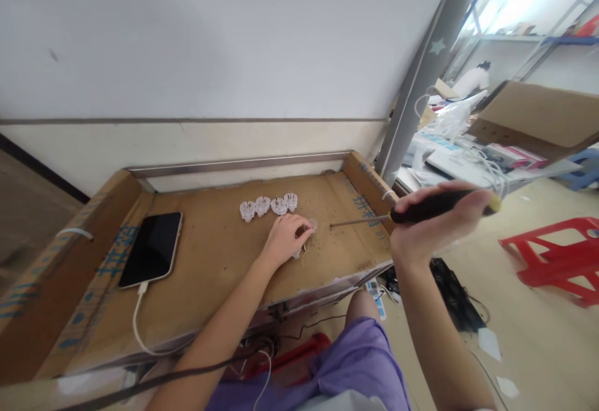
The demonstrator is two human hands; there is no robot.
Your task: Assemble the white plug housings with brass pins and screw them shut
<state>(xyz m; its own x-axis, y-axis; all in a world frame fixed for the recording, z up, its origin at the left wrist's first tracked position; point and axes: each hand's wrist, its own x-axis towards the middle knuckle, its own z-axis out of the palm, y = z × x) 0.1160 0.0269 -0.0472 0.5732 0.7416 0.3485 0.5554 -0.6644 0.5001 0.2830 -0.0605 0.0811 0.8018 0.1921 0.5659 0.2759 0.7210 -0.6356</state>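
Observation:
My right hand (433, 227) is closed around the black and yellow handle of a screwdriver (360, 221). Its long thin shaft points left, with the tip over the cardboard a little to the right of my left hand. My left hand (285, 239) has its fingers closed on a clear plastic plug piece (296, 254), mostly hidden under the fingers. Small dark bits, too small to name, lie scattered on the cardboard around it. Just behind my left hand, several clear plug pieces (262, 205) with metal pins upward stand in a row.
Cardboard (206, 261) covers the worktop, with raised cardboard sides. A phone (152, 249) lies at left, a white charging cable (138, 317) plugged in. A grey post (416, 74) rises behind the right corner. On the floor at right is a red plastic stool (552, 255). Another person (472, 80) sits far back.

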